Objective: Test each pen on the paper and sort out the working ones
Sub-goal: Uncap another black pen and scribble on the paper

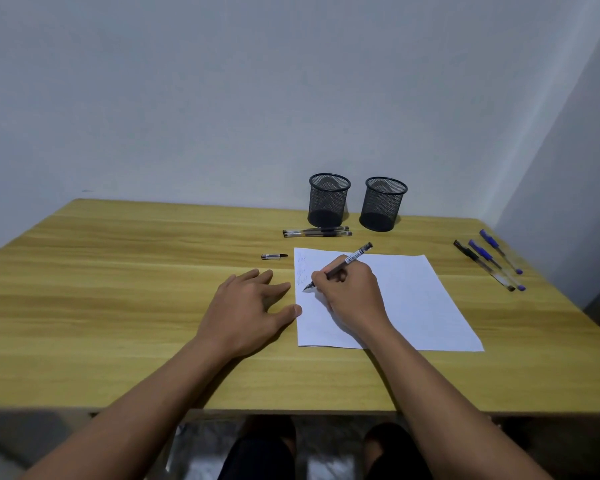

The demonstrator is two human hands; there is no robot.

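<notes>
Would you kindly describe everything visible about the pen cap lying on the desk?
The pen cap is a short, clear plastic tube with a dark tip and a dark clip. It lies on its side, detached, on the wooden desk, tip pointing right, just left of the paper's top corner. Nothing touches it; the left hand rests flat nearer the person.
</notes>
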